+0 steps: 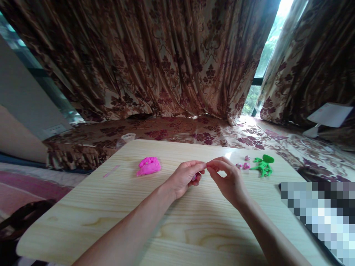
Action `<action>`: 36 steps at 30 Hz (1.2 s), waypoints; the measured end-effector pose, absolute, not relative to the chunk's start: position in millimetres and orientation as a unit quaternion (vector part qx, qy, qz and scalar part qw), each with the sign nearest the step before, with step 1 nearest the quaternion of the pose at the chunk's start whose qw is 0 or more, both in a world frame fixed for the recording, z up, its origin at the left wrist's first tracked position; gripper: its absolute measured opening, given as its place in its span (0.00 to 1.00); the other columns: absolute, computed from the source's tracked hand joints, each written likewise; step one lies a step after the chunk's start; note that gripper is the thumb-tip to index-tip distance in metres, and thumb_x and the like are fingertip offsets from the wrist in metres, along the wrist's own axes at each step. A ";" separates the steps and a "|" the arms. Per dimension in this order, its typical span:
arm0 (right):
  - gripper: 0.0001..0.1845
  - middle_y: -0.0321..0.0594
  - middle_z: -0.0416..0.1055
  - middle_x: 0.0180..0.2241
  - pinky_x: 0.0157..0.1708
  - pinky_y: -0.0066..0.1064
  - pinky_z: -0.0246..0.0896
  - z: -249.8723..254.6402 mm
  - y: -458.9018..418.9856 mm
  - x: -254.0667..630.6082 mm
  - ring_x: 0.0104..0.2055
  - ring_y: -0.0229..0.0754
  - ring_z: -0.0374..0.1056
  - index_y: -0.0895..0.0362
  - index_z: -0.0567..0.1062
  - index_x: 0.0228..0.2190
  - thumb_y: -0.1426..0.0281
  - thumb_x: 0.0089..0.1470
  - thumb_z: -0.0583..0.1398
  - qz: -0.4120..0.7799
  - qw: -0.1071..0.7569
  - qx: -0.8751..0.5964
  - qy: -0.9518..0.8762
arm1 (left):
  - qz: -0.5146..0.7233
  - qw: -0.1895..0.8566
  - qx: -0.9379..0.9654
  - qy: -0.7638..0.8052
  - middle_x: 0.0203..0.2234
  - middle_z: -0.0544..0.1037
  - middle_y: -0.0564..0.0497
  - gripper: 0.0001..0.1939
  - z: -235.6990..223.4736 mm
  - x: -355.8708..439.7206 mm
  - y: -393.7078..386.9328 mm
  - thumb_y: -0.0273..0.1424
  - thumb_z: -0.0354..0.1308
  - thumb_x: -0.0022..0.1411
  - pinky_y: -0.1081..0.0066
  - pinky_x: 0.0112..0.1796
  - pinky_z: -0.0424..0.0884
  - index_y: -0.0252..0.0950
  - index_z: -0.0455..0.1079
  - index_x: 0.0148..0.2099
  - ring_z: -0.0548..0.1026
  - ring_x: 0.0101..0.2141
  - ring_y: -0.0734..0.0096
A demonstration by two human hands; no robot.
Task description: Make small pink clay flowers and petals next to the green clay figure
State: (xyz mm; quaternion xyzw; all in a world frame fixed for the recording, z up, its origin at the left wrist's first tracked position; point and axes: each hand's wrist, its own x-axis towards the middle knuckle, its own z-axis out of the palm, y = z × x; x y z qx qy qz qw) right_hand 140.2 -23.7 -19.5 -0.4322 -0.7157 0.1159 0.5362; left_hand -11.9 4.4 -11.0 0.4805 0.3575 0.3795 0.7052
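Note:
Over the middle of the table, my left hand point(186, 176) is closed, its curled fingers around a small pink-and-white ball point(195, 177), mostly hidden. My right hand point(227, 177) makes a pinch, its thumb and index fingertips meeting the tips of my left thumb and index finger. Whatever sits between those fingertips is too small to make out. Just right of my right hand are several small pink-and-white balls point(246, 166), beside a green clay figure point(263, 167) with thin limbs. To the left lies a lump of bright pink modelling clay point(149, 166).
A thin pink strip point(111, 171) lies toward the left edge of the wooden table point(97, 207). Behind the far left corner stands a clear plastic cup point(127, 138). A pixelated dark-edged object point(318, 218) is at the right, and a white lamp point(330, 114) stands beyond.

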 end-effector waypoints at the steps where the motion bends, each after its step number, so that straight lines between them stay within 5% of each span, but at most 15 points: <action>1: 0.07 0.38 0.68 0.29 0.30 0.30 0.64 -19.7 -23.7 140.2 0.30 0.37 0.65 0.55 0.74 0.30 0.75 0.52 0.56 0.118 0.534 -0.433 -0.717 | 0.377 0.707 0.481 0.355 0.24 0.69 0.52 0.12 -10.2 -12.0 4.1 0.37 0.60 0.49 0.79 0.19 0.53 0.33 0.70 0.31 0.62 0.20 0.84; 16: 0.05 0.37 0.66 0.29 0.30 0.29 0.62 -16.5 -25.1 141.5 0.29 0.36 0.64 0.56 0.72 0.29 0.74 0.52 0.56 0.092 0.518 -0.443 -0.726 | 0.385 0.708 0.465 0.366 0.19 0.63 0.56 0.09 -10.6 -12.4 5.0 0.34 0.60 0.48 0.79 0.19 0.52 0.32 0.67 0.26 0.59 0.19 0.83; 27: 0.05 0.36 0.67 0.27 0.25 0.26 0.61 -1.6 -25.9 148.4 0.26 0.34 0.63 0.57 0.72 0.30 0.68 0.51 0.58 0.170 0.688 -0.455 -0.540 | 0.392 0.715 0.430 0.389 0.22 0.66 0.56 0.08 -11.6 -17.0 9.4 0.33 0.59 0.49 0.79 0.18 0.55 0.32 0.68 0.29 0.61 0.19 0.84; 36: 0.06 0.36 0.69 0.28 0.26 0.25 0.60 -17.0 -25.4 136.1 0.28 0.35 0.64 0.57 0.75 0.31 0.68 0.51 0.59 0.269 0.586 -0.437 -0.627 | 0.402 0.806 0.301 0.314 0.26 0.71 0.52 0.09 -11.6 -16.6 15.3 0.30 0.56 0.53 0.79 0.23 0.66 0.31 0.70 0.36 0.67 0.22 0.83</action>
